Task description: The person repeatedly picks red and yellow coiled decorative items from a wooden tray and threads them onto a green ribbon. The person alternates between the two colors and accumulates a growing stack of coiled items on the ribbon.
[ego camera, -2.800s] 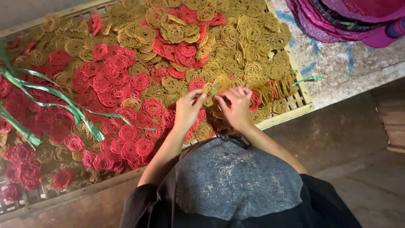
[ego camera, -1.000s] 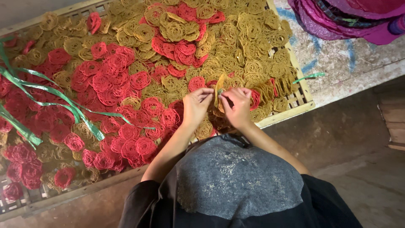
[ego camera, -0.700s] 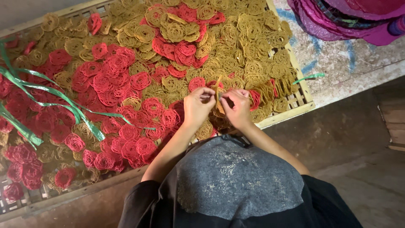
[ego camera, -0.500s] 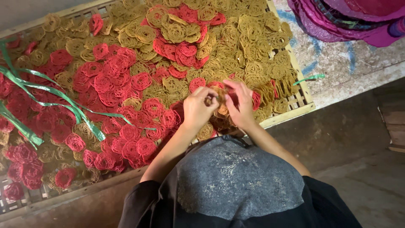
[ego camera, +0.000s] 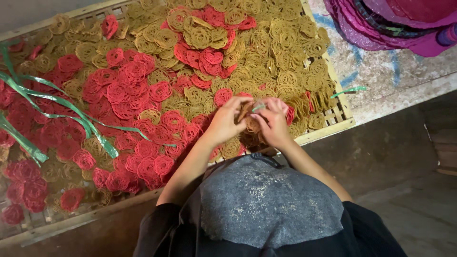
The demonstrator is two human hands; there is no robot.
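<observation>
Green strips [ego camera: 71,112] trail across tray [ego camera: 328,131] left half. Left hand [ego camera: 226,121] and right hand [ego camera: 273,124] meet near tray's near edge, both closed around stack [ego camera: 251,124] of yellow coils; stack axis unclear. Floor [ego camera: 404,143] open to right.

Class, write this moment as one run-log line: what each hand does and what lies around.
left hand: holding yellow coil stack | right hand: holding same stack | around: red and yellow coils on bamboo tray, green strips
</observation>
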